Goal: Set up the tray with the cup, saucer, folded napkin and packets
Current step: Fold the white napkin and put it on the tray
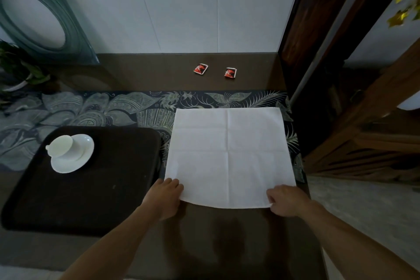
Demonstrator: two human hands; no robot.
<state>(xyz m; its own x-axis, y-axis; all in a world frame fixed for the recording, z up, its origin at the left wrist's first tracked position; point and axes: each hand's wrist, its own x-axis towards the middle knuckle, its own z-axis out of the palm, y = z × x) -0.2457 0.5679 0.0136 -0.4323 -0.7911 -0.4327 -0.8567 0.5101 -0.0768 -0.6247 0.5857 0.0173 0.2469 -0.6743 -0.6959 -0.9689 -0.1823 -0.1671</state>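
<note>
A white napkin (229, 157) lies spread flat on the table, right of a dark tray (109, 188). My left hand (167, 196) pinches its near left corner and my right hand (285, 200) pinches its near right corner. On the tray's far left a white cup (61, 145) rests upside down on a white saucer (78, 161). Two red packets, one (201, 68) to the left and one (231, 72) to the right, lie near the wall at the back of the table.
A patterned dark runner (102, 107) crosses the table under the napkin and tray. A round mirror (34, 16) and a potted plant (18, 68) stand at the back left. A wooden door frame (304, 36) and wooden furniture (372, 143) border the right side.
</note>
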